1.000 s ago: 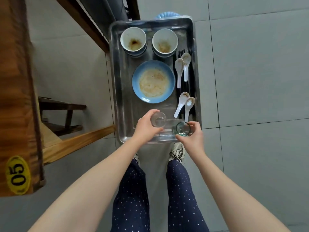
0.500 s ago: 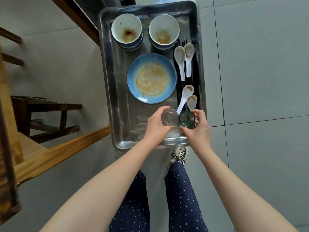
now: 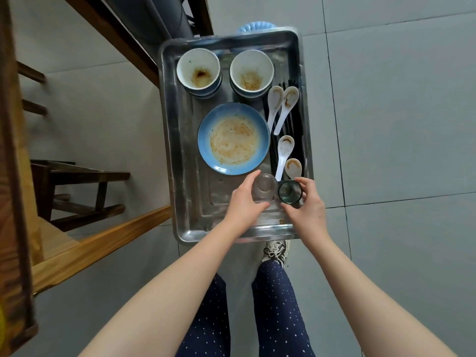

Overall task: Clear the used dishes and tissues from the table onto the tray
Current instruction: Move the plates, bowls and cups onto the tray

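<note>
From the head view, a yellow spot (image 3: 2, 331) on the wooden table (image 3: 15, 176) is cut off at the left edge, so nothing on it can be read. The left hand (image 3: 244, 204) has its fingers curled round a small clear glass (image 3: 264, 188), thumb on the near side. The right hand (image 3: 306, 210) grips a small green glass (image 3: 289, 191) the same way. The two glasses sit side by side, just about touching, over the near right part of the metal tray (image 3: 180, 150). I cannot tell if they stand on it or are held just above. Past them lie a dirty blue plate (image 3: 233, 139), two dirty white bowls (image 3: 198, 69) (image 3: 251, 70) and four white spoons (image 3: 284, 148). Black chopsticks (image 3: 296, 124) are partly hidden under the spoons. A blue thing (image 3: 256, 27) peeks out behind the tray, too hidden to name.
</note>
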Demonstrator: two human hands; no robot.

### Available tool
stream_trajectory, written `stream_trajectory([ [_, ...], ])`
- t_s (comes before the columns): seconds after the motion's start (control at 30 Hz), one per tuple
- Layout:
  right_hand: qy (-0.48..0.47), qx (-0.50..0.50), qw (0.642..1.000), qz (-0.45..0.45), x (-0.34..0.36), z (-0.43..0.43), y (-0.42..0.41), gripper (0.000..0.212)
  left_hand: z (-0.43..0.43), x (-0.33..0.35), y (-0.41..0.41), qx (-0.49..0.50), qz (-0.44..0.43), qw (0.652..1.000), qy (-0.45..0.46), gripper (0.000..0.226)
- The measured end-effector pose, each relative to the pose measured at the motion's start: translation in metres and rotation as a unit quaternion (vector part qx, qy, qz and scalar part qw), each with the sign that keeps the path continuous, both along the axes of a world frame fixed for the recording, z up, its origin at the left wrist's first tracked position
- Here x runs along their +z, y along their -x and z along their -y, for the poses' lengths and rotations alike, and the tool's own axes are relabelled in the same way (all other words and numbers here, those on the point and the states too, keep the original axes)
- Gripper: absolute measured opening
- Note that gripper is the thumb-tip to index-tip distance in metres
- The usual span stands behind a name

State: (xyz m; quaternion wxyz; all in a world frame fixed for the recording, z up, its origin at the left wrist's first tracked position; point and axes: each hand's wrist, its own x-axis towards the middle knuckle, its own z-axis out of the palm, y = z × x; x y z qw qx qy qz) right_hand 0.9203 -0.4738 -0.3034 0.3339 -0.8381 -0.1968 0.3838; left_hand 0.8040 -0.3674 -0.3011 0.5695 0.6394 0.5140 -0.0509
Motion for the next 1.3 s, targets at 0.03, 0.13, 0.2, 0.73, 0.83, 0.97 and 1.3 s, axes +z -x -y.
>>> stream_trajectory([
  [0.03, 0.006, 0.012, 1.000, -0.002, 0.002, 0.001, 0.000, 0.064, 0.000, 0.001, 0.003, -0.004, -0.008, 1.000, 0.006, 0.083],
  [0.13, 0.014, 0.040, 0.999, 0.003, 0.019, 0.004, -0.001, 0.069, 0.002, 0.014, 0.013, -0.010, -0.032, 0.999, 0.006, 0.086],
  [0.2, 0.015, 0.040, 0.999, 0.015, 0.034, 0.007, -0.002, 0.067, 0.004, 0.026, 0.020, -0.005, -0.042, 0.999, 0.006, 0.084],
  [0.73, -0.098, 0.106, 0.987, 0.066, 0.233, -0.007, -0.004, 0.041, -0.003, 0.219, 0.091, 0.181, 0.019, 0.981, -0.071, 0.055],
  [0.83, -0.124, 0.124, 0.981, 0.080, 0.272, -0.019, 0.007, 0.037, -0.015, 0.262, 0.107, 0.211, 0.042, 0.971, -0.109, 0.054],
  [0.97, -0.159, 0.143, 0.973, 0.091, 0.315, -0.029, 0.034, 0.032, -0.028, 0.315, 0.142, 0.242, 0.065, 0.953, -0.168, 0.052],
  [1.3, -0.230, 0.192, 0.944, 0.139, 0.378, -0.061, 0.158, 0.027, -0.038, 0.398, 0.290, 0.304, 0.109, 0.918, -0.229, 0.052],
])
